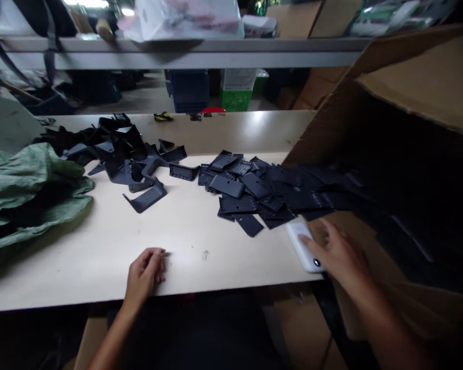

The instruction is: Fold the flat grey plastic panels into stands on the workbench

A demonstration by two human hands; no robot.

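Observation:
On the right of the white table, my right hand has its fingers apart, with the thumb over a white phone-like device at the table's front edge; the hand is blurred. My left hand rests near the front edge with its fingers curled together; what they hold, if anything, is hidden. Beyond my hands lies a pile of flat dark plastic pieces, running right into an open cardboard box. Angled dark plastic pieces are heaped at the back left.
The large cardboard box stands at the right, its flap raised. A crumpled green bag lies at the left. A grey shelf edge crosses above the table's back, carrying plastic bags and boxes. A small scrap lies between my hands.

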